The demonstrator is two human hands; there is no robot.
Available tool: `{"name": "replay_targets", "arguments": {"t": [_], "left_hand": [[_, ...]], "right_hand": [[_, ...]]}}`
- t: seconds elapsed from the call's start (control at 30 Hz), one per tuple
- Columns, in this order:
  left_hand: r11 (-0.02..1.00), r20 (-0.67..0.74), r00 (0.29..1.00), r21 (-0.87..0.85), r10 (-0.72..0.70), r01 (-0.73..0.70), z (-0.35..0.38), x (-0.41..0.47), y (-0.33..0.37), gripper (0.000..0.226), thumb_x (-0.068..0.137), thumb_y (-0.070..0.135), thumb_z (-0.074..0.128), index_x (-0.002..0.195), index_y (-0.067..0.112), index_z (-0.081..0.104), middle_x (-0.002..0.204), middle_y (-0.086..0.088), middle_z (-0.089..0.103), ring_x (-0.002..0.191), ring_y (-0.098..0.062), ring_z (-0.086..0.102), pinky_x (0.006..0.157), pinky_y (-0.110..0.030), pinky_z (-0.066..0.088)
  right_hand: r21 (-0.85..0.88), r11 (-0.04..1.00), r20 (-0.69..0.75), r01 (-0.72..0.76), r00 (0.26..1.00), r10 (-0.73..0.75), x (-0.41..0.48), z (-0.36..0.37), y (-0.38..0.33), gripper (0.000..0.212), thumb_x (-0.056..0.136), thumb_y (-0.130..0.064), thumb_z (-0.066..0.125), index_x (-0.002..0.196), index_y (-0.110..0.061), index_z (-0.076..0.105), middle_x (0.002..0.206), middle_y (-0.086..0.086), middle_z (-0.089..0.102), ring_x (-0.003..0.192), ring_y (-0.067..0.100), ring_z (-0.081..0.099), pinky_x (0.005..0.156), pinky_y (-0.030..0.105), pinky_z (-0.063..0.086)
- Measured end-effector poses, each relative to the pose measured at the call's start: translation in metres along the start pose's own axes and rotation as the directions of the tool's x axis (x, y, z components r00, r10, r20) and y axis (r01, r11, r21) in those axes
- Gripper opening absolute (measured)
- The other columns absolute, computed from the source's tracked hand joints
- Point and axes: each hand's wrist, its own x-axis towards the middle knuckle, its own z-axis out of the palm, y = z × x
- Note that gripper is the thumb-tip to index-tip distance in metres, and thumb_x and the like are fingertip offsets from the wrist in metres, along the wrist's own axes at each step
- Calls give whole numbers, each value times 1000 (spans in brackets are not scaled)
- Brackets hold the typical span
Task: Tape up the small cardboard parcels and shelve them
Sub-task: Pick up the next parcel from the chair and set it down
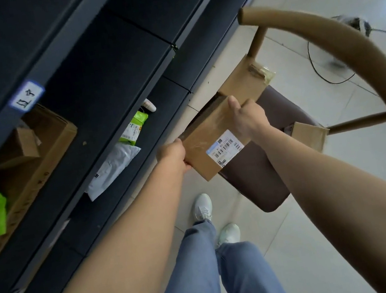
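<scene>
Head view, parcel (207, 141) level, label (225, 149) upward

Handwritten shelf tag (26, 97) illegible; barcode label (225, 149) on parcel (198, 140), text blurred.

Dark shelf (97, 67), white mailer (112, 171), seemingly cardboard box (42, 151)

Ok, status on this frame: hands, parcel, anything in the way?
Left hand and right hand both grip labelled parcel, over chair. Not yet shelved. White mailer bag lies on nearest shelf.
</scene>
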Motion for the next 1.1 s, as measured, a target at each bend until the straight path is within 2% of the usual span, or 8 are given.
{"name": "replay_targets", "arguments": {"t": [0.17,0.3,0.43,0.53,0.63,0.73,0.87,1.1], "left_hand": [[982,14,982,9,191,-191,-16,-62,15,22,93,7,56,114,2,54,113,-17,63,81,-27,63,46,-37,49],[941,79,940,33,333,-337,-25,-114,19,32,88,-13,46,109,10,53,93,-10,60,72,-17,56,54,-33,46],[873,153,867,42,474,-485,-40,-160,5,47,83,-22,41,108,15,54,100,-4,60,91,-19,57,75,-25,46],[849,98,843,-65,528,-524,-55,-195,-9,27,81,-11,46,83,15,55,82,-5,57,80,-20,53,62,-27,44],[822,66,834,-229,548,-522,-69,-228,-22,6,86,18,52,87,16,57,80,-5,58,76,-21,56,65,-31,47],[814,58,826,-221,561,-537,-84,-247,-32,41,89,43,58,119,16,50,107,-6,60,96,-23,60,82,-39,53],[794,-14,814,-214,580,-569,-109,-271,-49,51,83,35,59,128,14,48,118,-11,58,103,-26,58,93,-47,49],[728,-121,774,-277,621,-627,-166,-297,-69,32,69,17,53,101,10,52,95,-10,52,89,-25,52,86,-42,47]], "right_hand": [[92,995,-11,27,1000,-26,-48,-33,-25,80,91,-68,25,131,-1,46,126,18,54,107,31,53,86,37,40],[303,952,-52,36,998,-22,-87,-63,-42,80,89,-70,32,132,-5,48,130,11,54,109,26,53,92,37,40],[432,899,-69,75,996,-50,-129,-92,-53,80,86,-72,37,134,-8,46,127,5,53,98,20,48,83,32,34],[443,891,-80,103,994,-75,-158,-108,-53,88,84,-75,34,139,-7,41,138,8,48,120,27,48,85,33,30],[441,889,-64,120,993,-103,-185,-115,-49,95,81,-79,32,143,-6,35,144,8,42,129,29,43,99,39,33],[414,900,-48,133,991,-124,-213,-115,-48,101,78,-82,30,147,-8,28,148,8,38,132,30,39,105,45,32],[435,884,-25,168,984,-175,-246,-110,-49,96,80,-80,34,147,-12,29,144,5,42,125,28,45,100,46,37],[434,845,16,312,936,-353,-287,-80,-70,54,88,-61,43,118,-17,45,111,1,50,95,18,48,80,35,35]]}}
